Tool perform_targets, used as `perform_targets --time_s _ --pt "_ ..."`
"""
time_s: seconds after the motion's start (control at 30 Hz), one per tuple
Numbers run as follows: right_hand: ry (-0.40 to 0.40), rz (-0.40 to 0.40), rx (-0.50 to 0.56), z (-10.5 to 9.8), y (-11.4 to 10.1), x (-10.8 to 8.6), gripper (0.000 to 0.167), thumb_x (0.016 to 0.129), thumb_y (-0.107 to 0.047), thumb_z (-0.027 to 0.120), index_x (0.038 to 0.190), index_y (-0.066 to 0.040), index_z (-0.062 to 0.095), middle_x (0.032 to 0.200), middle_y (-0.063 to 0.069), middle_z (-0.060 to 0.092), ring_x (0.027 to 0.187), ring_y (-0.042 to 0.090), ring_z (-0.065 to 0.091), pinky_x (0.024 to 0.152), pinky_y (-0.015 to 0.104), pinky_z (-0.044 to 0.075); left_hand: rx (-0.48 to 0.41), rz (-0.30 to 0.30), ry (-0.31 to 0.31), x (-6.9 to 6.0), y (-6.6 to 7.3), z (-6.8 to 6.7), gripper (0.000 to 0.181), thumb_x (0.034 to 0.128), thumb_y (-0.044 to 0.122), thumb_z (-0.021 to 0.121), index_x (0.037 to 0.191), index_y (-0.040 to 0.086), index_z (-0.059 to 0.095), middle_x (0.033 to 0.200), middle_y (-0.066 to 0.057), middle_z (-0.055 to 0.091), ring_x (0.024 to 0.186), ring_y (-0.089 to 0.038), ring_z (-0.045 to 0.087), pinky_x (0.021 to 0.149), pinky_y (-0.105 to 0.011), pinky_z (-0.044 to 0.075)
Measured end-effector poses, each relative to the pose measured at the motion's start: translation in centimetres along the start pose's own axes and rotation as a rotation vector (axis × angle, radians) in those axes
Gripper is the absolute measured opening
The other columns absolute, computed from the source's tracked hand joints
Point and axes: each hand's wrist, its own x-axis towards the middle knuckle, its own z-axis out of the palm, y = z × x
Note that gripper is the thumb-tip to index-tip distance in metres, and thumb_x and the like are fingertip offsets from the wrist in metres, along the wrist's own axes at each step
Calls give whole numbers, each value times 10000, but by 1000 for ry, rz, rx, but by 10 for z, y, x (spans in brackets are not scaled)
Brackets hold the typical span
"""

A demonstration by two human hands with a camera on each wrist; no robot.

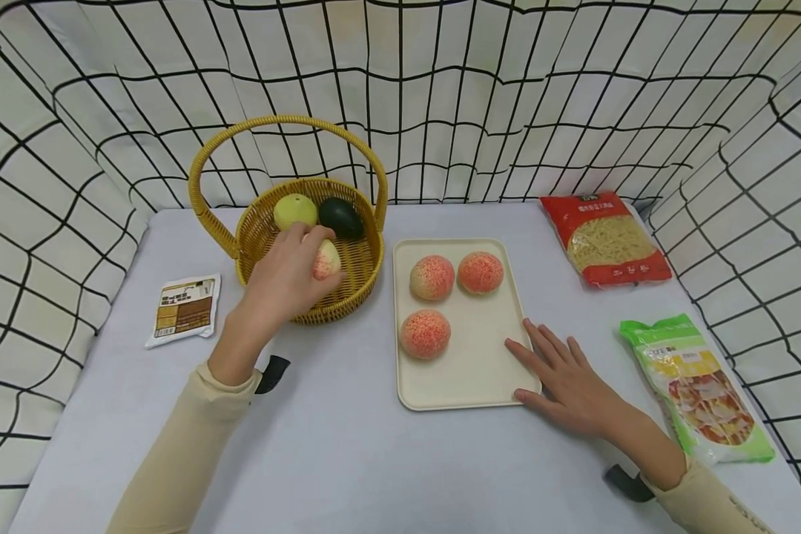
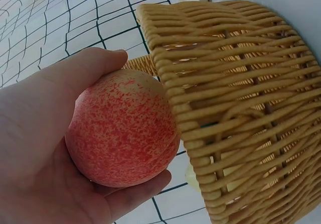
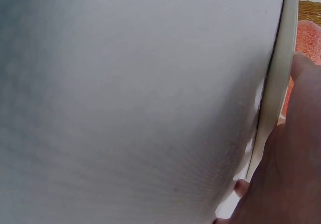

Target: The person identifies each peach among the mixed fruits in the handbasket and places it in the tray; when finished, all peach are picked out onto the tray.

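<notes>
In the head view my left hand (image 1: 283, 274) grips a pink-and-cream peach (image 1: 327, 259) over the front of a yellow wicker basket (image 1: 330, 308). The left wrist view shows thumb and fingers curled round this peach (image 2: 123, 128), close by the basket's woven rim (image 2: 175, 98). Inside the basket are a yellow-green round fruit (image 1: 295, 209) and a dark green avocado (image 1: 341, 217). Fingers spread, my right hand (image 1: 570, 382) rests at the right edge of a cream tray (image 1: 483, 356). Three peaches lie on that tray: back left (image 1: 432, 277), back right (image 1: 480, 272) and front left (image 1: 425, 334).
A small white-and-brown packet (image 1: 187, 308) lies left of the basket. On the right are a red bag of pasta (image 1: 610, 241) and a green-and-white food bag (image 1: 704, 393). The basket's tall handle (image 1: 287, 120) arches upright. Black-gridded white cloth (image 1: 440, 111) surrounds the table's back and sides.
</notes>
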Motion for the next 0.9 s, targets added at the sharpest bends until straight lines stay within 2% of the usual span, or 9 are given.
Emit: perform_targets --time_s 0.27,0.6,0.9 --pt "33 -18 -1 -1 -2 -1 804 1001 -625 610 1688 -387 268 1818 71 104 1653 423 154 1237 794 149 -2 25 -3 0 6 4 580 937 312 774 1431 91 566 1430 -232 538 1208 -402 558 871 -627 564" --pt "0 4 10 0 0 0 821 990 -642 616 1688 -418 246 1824 31 65 1670 397 112 1257 783 124 -19 41 7 -3 16 10 583 933 333 798 1428 115 579 1414 -207 547 1213 -381 560 882 -582 562" --pt "5 0 7 0 0 -1 822 992 -640 615 1689 -412 244 1825 33 62 1670 397 114 1255 784 128 -5 90 25 -3 30 20 598 925 346 813 1426 123 575 1394 -175 549 1206 -357 560 873 -553 583"
